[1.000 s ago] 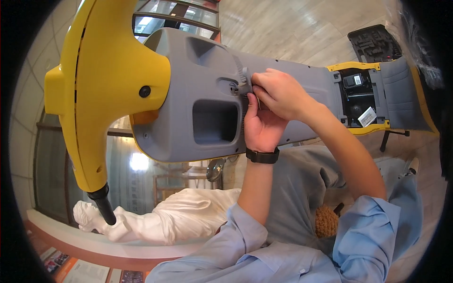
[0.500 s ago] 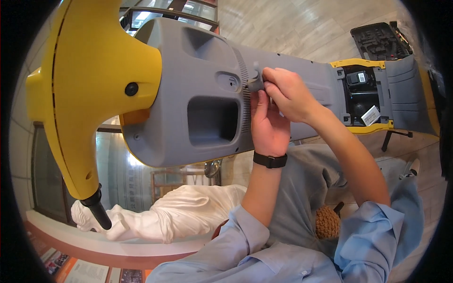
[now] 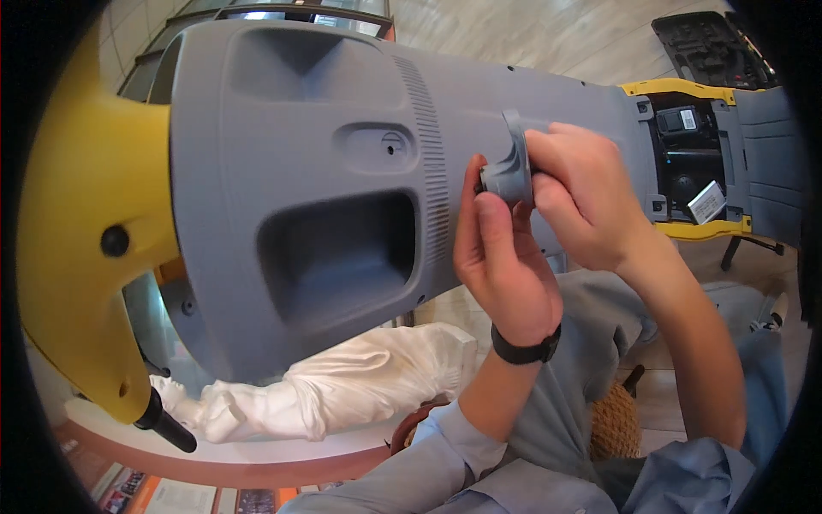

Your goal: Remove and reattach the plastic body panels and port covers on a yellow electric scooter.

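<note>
Both my hands hold a small grey plastic piece with a flared, curved flange, above the grey body panel of a yellow-and-grey scooter. My left hand pinches its lower, narrower end between thumb and fingers; a dark band circles that wrist. My right hand grips the flange from the right, with its fingers curled and partly hidden. To the left of the piece runs a ribbed strip. Beyond it lie an oval recess with a keyhole and a deep open pocket.
An open compartment with dark parts and a white-labelled item lies to the right. The yellow front section with its handlebar grip is at left. A white statue lies below, and an open black case rests on the floor at far right.
My hands and the grey piece have moved right, away from the ribbed strip, and the piece is turned to show its flange. The scooter looks larger and nearer.
</note>
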Demonstrator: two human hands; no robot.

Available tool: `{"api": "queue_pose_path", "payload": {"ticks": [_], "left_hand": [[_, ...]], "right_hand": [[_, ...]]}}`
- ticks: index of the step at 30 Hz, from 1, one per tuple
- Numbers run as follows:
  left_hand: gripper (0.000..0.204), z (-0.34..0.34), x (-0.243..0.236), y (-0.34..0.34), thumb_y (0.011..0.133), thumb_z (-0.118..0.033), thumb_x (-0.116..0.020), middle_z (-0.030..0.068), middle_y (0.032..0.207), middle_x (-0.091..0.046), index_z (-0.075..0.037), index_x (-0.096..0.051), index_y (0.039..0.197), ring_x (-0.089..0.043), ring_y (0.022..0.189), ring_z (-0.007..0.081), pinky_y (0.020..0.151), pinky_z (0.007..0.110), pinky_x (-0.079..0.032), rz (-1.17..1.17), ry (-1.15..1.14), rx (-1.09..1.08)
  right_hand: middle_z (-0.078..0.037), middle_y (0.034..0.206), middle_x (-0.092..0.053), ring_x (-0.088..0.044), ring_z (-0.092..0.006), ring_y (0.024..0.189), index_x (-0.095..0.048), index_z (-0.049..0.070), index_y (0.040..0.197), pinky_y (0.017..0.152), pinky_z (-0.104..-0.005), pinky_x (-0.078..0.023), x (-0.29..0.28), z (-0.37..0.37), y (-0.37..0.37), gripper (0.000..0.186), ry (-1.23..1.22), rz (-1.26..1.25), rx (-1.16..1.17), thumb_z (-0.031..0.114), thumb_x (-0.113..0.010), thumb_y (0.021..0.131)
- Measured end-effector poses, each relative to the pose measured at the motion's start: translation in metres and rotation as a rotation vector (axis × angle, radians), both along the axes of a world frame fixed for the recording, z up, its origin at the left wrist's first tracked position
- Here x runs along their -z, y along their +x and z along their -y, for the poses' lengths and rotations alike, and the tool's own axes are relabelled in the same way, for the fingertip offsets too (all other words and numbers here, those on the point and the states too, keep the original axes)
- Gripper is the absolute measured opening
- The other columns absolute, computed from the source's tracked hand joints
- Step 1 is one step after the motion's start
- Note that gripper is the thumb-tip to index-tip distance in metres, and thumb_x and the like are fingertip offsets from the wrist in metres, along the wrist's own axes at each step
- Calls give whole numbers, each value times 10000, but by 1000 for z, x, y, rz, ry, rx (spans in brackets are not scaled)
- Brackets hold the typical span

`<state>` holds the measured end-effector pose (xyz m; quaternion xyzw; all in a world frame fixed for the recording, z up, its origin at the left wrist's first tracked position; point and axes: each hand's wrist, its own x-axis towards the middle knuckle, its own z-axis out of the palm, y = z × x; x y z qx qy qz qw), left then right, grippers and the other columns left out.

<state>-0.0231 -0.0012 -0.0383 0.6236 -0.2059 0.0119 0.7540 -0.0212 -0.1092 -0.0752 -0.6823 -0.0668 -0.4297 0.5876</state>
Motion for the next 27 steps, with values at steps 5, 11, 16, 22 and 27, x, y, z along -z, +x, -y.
{"api": "queue_pose_path", "payload": {"ticks": [5,11,16,22,27], "left_hand": [[449,-7,7,-1,1073,-286,-388,112,1244,-597,1,-453,1412,-572,1130,183,977,353,-451,-175,-113,65],[456,-15,8,0,1082,-286,-356,116,1281,-582,-26,-406,1454,-588,1130,209,997,386,-460,-295,-126,141],[449,-15,16,6,1090,-247,-338,120,1324,-546,-24,-365,1479,-586,1147,240,999,391,-473,-243,-90,161],[430,-6,8,12,1079,-178,-383,133,1361,-530,5,-379,1468,-568,1171,234,1031,370,-456,-211,16,22],[395,-3,17,11,1078,-199,-394,121,1268,-586,25,-472,1394,-589,1105,183,970,333,-484,155,331,-88]], "right_hand": [[-169,655,-425,-421,-355,607,-448,-2,743,547,-429,-350,13,-16,-2,209,103,23,68,177,-521,663],[-107,690,-457,-419,-248,598,-438,23,745,532,-355,-349,10,-3,-1,240,31,106,138,193,-583,657],[-66,929,-571,-468,-84,715,-413,49,818,630,-232,-409,12,-21,0,325,469,24,-120,120,-718,728],[-47,900,-546,-503,-68,801,-385,64,811,751,-226,-458,9,-31,1,341,630,-74,-242,-6,-718,828],[3,667,-350,-386,-68,654,-618,-40,1040,585,-226,-372,7,-36,-6,240,724,-61,-112,28,-706,827]]}}
